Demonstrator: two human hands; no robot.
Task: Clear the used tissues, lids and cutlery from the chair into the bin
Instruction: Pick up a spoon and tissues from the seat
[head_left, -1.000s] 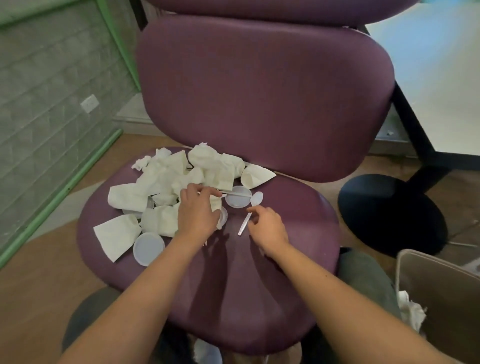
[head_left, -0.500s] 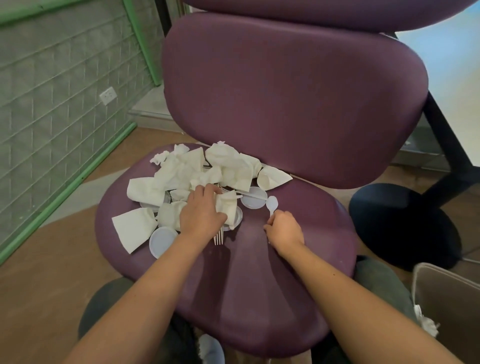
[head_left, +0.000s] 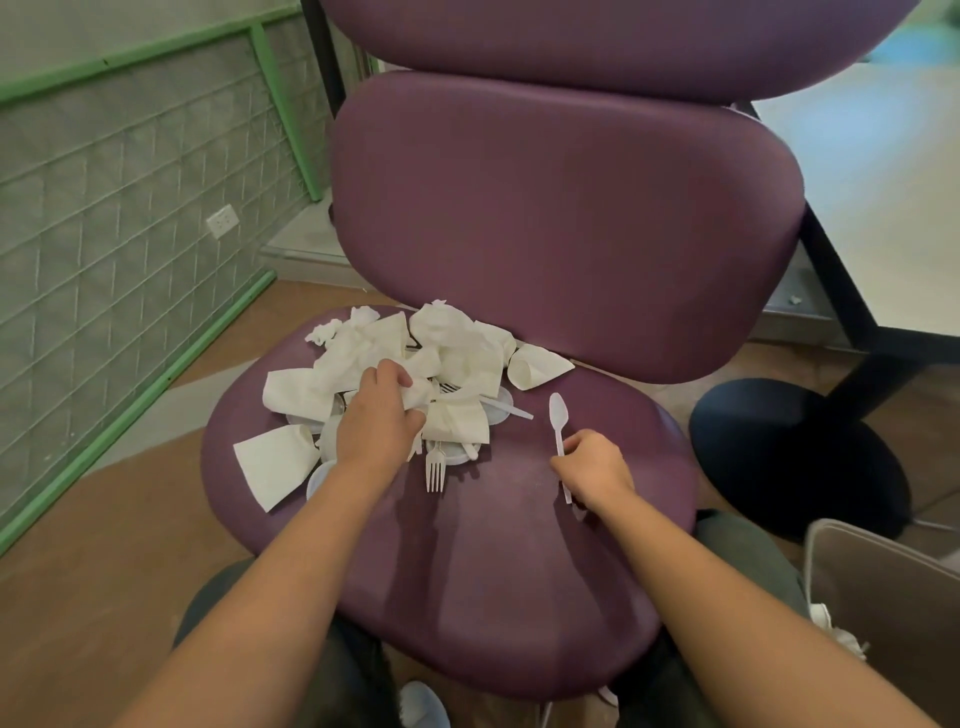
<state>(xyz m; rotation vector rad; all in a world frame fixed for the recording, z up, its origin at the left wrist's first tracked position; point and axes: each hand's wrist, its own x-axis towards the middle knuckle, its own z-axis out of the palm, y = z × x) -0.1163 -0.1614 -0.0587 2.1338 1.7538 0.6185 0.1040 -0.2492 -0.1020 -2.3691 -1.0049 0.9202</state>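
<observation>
My right hand pinches the white spoon on the chair; I should lift it slowly to the bin at my right. My left hand grips tissues in the pile. A moment ago the spoon lay nearer the pile.

Grey quilted wall panel at left w/ green frame along its top & bottom edges. White outlet set in the panel. Wood-look floor below, w/ a pale strip near the wall. White table at right on a black leg; round black base on the floor beneath it.
</observation>
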